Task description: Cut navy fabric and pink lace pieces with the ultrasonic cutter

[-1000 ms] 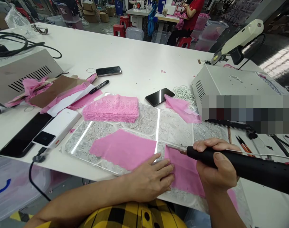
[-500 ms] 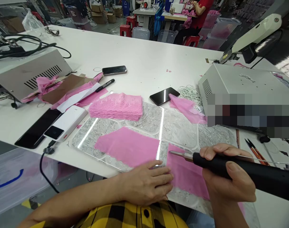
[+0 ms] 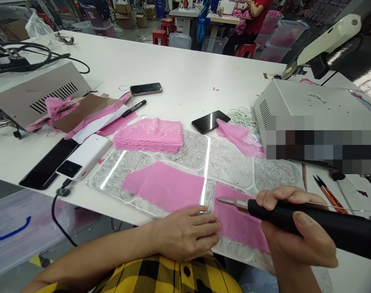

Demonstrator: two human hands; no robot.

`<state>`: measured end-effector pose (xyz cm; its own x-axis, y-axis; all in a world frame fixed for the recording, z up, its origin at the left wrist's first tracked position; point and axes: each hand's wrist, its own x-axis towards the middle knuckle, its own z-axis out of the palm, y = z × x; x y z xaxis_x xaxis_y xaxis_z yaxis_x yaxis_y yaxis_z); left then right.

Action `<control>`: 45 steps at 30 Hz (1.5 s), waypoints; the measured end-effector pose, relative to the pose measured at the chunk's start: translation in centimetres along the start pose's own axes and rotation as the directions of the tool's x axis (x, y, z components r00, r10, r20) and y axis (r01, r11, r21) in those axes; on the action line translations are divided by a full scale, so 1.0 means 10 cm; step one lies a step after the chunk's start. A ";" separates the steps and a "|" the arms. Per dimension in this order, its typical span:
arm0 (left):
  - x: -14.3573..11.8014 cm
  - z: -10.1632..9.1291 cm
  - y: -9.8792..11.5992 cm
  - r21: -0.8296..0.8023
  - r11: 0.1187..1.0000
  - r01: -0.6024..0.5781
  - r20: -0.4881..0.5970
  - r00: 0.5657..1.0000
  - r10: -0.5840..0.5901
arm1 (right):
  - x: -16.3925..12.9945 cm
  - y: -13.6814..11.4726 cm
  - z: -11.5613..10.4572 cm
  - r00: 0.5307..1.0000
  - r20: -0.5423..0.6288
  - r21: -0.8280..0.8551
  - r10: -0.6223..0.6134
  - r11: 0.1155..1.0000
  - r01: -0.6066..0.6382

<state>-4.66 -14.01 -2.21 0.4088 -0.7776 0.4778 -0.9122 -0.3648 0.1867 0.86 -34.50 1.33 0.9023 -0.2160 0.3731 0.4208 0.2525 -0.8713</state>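
Observation:
My right hand (image 3: 298,228) is wrapped round a thick black handpiece with a slim metal tip (image 3: 283,211). Its tip points left, over the upper left part of a pink fabric piece (image 3: 240,219); I cannot tell whether it touches the cloth. My left hand (image 3: 188,232) lies flat, fingers stretched out, with the fingertips at the left edge of that piece. Just beyond this hand, a second pink fabric piece (image 3: 164,187) is spread on the grey marbled mat (image 3: 231,162). Farther back sits a neat stack of pink lace-edged fabric (image 3: 149,136).
Left of the mat lie a white power bank (image 3: 84,158) with a cable and a black phone (image 3: 45,167). Another phone (image 3: 210,122) rests by tangled white cord (image 3: 243,122). Grey metal boxes flank the work area, one at right (image 3: 313,101). A person in red sits far back.
The handpiece tip has come slightly toward me over the pink fabric, and my right hand has shifted a little. My left hand stays nearly still. The view has tilted slightly.

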 end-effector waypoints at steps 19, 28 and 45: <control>-0.02 -0.04 0.00 -0.041 0.996 -0.079 -0.049 0.996 0.077 | -0.16 -0.14 -0.11 0.997 0.067 0.054 0.032 0.998 -0.036; -0.01 -0.03 0.03 -0.069 0.994 -0.081 -0.061 0.995 0.077 | -0.36 -0.18 -0.17 0.988 0.130 0.073 0.082 0.993 -0.092; 0.23 0.11 -0.09 0.181 0.931 0.318 -0.004 0.947 -0.322 | 0.08 -0.15 -0.46 0.908 -0.379 -0.146 -0.177 0.981 0.131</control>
<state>-2.88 -15.98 -2.22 0.6809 -0.6163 0.3957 -0.7139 -0.6791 0.1706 0.51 -39.42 1.42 0.7093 -0.5983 0.3727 0.5169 0.0820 -0.8521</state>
